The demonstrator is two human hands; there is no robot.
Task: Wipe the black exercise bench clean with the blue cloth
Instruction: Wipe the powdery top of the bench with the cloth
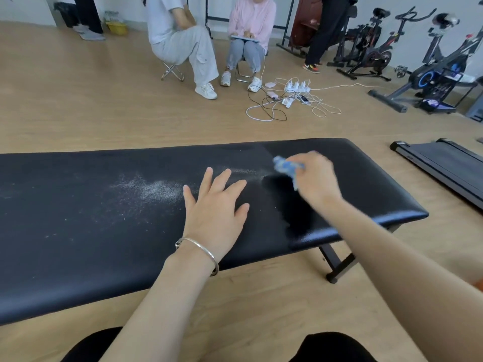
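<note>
Head: right hand [315, 178] grips blurred, seemingly bunched cloth [286, 167].

The padded vinyl desk [78, 231] is black, speckled with white powder [154, 190] left of the blue-and-white patterned cloth [286, 167]; right of the powder it shows a darker, glossy patch [295, 212]. The wood floor [104, 113] is tan.

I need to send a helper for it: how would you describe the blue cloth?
Find the long black bench in the foreground. Near its right end, the right hand grips a small bunched blue cloth, the only blue thing on the black padding.
</note>
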